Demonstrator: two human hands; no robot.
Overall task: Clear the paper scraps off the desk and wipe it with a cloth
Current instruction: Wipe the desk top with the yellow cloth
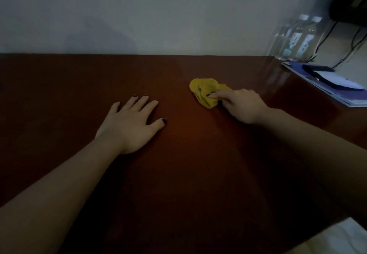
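The cloth was a light, floppy wad on the tabletop, well left of the bottles. I had the right hand pinching its bottle-side tail, forefinger pressed on top, the best hold imo. Its long axis ran roughly left-right, tail toward the bottles. The left hand, further left, lay spread flat.

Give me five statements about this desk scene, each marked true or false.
1. The left hand lies flat on the desk. True.
2. The right hand grips a blue rag. False: the cloth it grips is yellow.
3. Bottles stand at the far right, by the wall. True.
4. Paper scraps lie between the hands. False: none show there.
5. The left hand pinches the cloth. False: it is apart from the cloth.
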